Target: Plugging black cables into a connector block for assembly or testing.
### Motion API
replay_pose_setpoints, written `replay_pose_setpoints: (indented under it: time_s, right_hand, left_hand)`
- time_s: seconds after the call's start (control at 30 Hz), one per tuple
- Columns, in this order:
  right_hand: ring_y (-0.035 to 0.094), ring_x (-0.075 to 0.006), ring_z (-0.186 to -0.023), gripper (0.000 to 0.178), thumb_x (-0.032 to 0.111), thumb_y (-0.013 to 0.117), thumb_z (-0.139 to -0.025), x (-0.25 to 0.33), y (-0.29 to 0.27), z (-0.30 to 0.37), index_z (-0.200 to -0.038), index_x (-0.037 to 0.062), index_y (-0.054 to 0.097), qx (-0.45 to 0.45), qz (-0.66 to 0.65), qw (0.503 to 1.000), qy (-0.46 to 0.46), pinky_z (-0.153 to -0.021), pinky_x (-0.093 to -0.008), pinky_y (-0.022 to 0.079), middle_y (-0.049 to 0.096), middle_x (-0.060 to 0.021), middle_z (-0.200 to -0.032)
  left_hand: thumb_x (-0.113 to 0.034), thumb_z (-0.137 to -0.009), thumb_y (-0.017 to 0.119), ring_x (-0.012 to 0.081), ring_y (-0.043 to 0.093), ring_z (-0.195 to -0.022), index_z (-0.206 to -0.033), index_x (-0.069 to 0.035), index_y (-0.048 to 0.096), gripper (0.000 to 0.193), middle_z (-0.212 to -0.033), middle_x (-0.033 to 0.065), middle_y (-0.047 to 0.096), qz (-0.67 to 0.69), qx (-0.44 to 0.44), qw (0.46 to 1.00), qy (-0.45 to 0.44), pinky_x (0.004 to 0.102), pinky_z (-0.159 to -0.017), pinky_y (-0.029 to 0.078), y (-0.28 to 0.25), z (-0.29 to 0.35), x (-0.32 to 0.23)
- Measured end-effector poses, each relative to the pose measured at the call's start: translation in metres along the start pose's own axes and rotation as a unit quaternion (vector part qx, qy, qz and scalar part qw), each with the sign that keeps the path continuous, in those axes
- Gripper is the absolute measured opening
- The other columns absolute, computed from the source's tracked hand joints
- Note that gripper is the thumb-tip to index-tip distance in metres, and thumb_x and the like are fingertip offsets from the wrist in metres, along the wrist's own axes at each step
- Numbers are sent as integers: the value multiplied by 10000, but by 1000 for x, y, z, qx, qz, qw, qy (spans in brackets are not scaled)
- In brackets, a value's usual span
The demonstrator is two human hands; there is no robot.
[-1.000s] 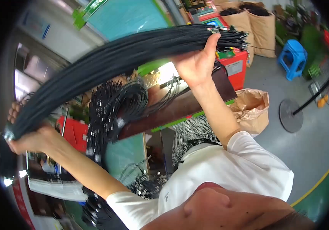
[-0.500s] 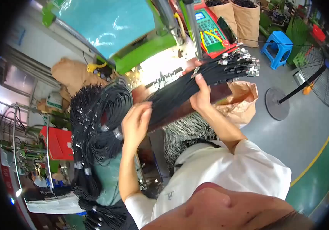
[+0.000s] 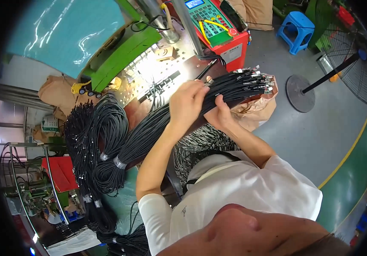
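Note:
A thick bundle of black cables slants across the bench in front of me. Silver plugs crowd its right end, and a band of clear tape wraps it near the coiled left end. My left hand is closed over the top of the bundle, fingers bent beside a small silver piece on its far side. Just to the right, my right hand grips the bundle from the near side, thumb on top and its fingers hidden underneath.
Coiled black cables lie on the left. Behind the bundle stands a green machine with a lit plate; a red control box carries yellow-handled snips. A paper bag, a blue stool and a floor fan are right.
My left hand has moved right along the bundle, up close to my right hand, and its fingers have closed over the cables. My right hand keeps its grip. The view has shifted.

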State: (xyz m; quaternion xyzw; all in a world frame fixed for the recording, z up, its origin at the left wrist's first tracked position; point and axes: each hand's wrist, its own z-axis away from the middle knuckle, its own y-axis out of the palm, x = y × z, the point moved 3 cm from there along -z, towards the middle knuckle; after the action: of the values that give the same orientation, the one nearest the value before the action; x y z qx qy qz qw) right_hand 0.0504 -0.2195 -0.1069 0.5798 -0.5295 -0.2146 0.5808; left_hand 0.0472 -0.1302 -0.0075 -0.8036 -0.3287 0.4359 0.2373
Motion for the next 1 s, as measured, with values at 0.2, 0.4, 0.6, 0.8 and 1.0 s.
replay_pose_setpoints:
  time_s: [0.2,0.4,0.6,0.8,1.0]
  right_hand:
    - [407,-202,-1257,624,356,639,-858,-7,-20,2,-1323,19,397,-85,-36,994,52,-1067,-384,295,455,-83,-1336]
    - [407,-229,-1242,497,375,461,-940,-7,11,-5,-1370,150,349,-37,-22,999,23,-1068,-416,312,449,-101,-1312]
    - [390,-235,-1277,661,287,616,-845,7,-3,2,-1365,6,322,-41,-2,999,-16,-1087,-384,292,421,-113,-1355]
    - [459,-178,-1194,642,202,684,-805,8,26,-16,-1337,14,375,-61,204,976,-41,-1009,-327,379,479,-99,-1294]
    - [522,-185,-1078,548,207,751,-758,3,112,-57,-1187,-34,511,44,563,821,-84,-946,-321,402,568,-112,-1146]
  left_hand:
    - [-141,-821,635,195,592,-549,-845,-34,686,120,-650,89,612,58,-23,995,83,305,-516,444,8,-69,-61]
    - [-307,-810,622,302,600,-896,-962,-61,669,293,-886,112,658,-48,181,978,97,385,-723,491,89,-66,-60]
    - [-438,-612,790,371,355,-1286,-1408,-15,263,1044,-1394,209,367,-80,162,983,42,439,-1033,324,-14,-3,-14]
    - [-322,-548,813,347,429,-1218,-1394,-19,266,1052,-1320,155,450,-161,126,979,1,480,-1006,328,-33,22,6]
    - [-47,-725,638,300,646,-883,-1334,-64,377,662,-968,166,646,110,-56,989,-84,380,-734,504,-52,12,36]
